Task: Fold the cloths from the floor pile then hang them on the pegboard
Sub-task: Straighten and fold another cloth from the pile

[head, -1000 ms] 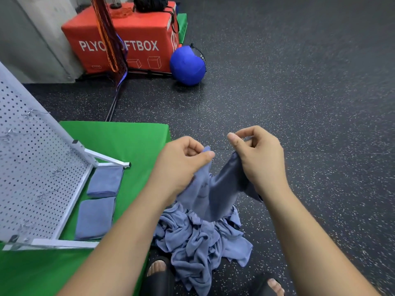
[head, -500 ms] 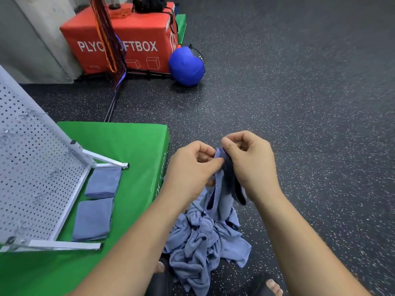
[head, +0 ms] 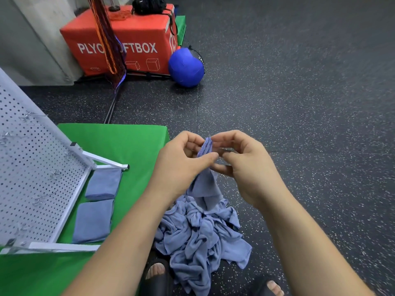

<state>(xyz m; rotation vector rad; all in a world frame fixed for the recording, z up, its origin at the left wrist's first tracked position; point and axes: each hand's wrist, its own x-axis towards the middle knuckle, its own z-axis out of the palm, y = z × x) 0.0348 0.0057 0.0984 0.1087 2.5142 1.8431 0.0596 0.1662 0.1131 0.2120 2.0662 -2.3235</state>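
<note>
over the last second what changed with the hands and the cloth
The hands came together, bringing the cloth's two held corners into one bunch. The left hand now pinches it; the right hand has let go, fingers open. The pile, folded cloths and pegboard stayed put.

We see the heap of blue-grey cloths [head: 201, 233] on the speckled black rubber floor [head: 299, 103], right of the green foam mat [head: 119, 142]. On the mat stands the white perforated metal pegboard [head: 32, 178], two folded blue-grey cloths [head: 98, 204] apparently lying beneath it.
</note>
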